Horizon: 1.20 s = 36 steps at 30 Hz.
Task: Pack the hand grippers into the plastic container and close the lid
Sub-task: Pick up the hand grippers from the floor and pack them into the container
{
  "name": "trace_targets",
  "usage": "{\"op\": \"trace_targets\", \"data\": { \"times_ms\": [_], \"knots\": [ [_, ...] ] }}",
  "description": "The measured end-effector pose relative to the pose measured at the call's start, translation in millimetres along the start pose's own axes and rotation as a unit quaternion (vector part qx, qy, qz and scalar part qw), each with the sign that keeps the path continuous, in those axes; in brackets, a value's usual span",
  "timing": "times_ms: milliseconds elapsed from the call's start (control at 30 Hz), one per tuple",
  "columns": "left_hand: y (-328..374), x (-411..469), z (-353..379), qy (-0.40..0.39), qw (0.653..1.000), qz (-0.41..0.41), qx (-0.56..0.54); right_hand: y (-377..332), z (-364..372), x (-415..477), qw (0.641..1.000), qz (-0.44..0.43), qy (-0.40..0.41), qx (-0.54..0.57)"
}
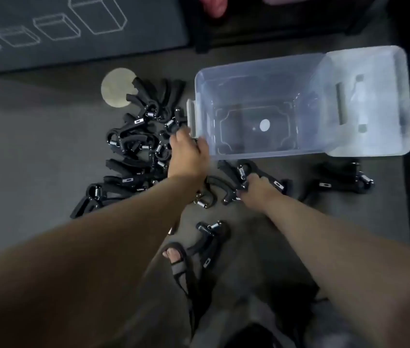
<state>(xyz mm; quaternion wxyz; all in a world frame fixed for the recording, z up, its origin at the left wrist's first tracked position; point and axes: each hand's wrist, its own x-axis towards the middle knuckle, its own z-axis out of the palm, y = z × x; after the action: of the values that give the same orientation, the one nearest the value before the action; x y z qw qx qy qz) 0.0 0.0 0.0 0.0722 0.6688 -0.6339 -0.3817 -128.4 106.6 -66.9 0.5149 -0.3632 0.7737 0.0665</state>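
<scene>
Two bare forearms reach down from the near edge, and between them a sandalled foot (176,257) stands on the grey floor (35,146). The right hand (256,190) has its fingers (250,178) curled round a hand gripper (239,175) lying just near of the plastic container (249,64). The left hand (189,151) is at the container's near-left corner, beside its grey latch (191,116). Blur hides whether those fingers hold the rim, touch a gripper or hold nothing, so I cannot tell.

The container stands open to the right of centre, with its lid (374,101) swung out flat on the far-right side, and no gripper shows inside it. Packing looks to be at its very start, with the first pick in hand. The next move calls for lifting the grasped gripper over the near wall and setting it flat on the bottom, so that the many others will fit under the lid.

Most of the hand grippers (136,146) lie in a loose pile left of the container. One (209,237) lies by the foot and another (344,182) lies apart at the right. A pale round disc (117,87) sits on the floor beyond the pile. A dark mat (73,33) printed with box outlines lies far left, and the light is dim.
</scene>
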Motion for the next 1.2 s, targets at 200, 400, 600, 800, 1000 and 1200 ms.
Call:
{"op": "trace_targets", "data": {
  "times_ms": [200, 400, 600, 800, 1000, 1200],
  "knots": [
    [-6.6, 47.5, 17.5, -0.033, 0.992, 0.104, 0.069, 0.5, 31.0, 64.6, 0.982, 0.048, 0.098, -0.152],
    [-11.7, 61.0, 27.5, 0.005, 0.982, 0.125, 0.144, 7.5, 34.5, 86.0, 0.963, 0.028, 0.177, -0.201],
    [-13.3, 68.8, 38.2, 0.015, 0.976, 0.128, 0.174, 17.8, 21.1, 82.5, 0.981, -0.043, 0.153, -0.109],
    [-19.3, 69.8, 38.8, 0.016, 0.984, 0.119, 0.132, 14.9, 16.5, 55.0, 0.981, -0.154, 0.091, -0.071],
    [-13.4, 70.6, 21.4, -0.041, 0.984, 0.115, 0.128, -2.8, -48.3, 3.0, 0.981, -0.190, -0.030, 0.023],
    [-9.0, 56.9, -2.8, -0.070, 0.975, 0.137, 0.158, -12.9, -131.7, -72.6, 0.964, -0.153, -0.110, 0.187]
  ]
}}
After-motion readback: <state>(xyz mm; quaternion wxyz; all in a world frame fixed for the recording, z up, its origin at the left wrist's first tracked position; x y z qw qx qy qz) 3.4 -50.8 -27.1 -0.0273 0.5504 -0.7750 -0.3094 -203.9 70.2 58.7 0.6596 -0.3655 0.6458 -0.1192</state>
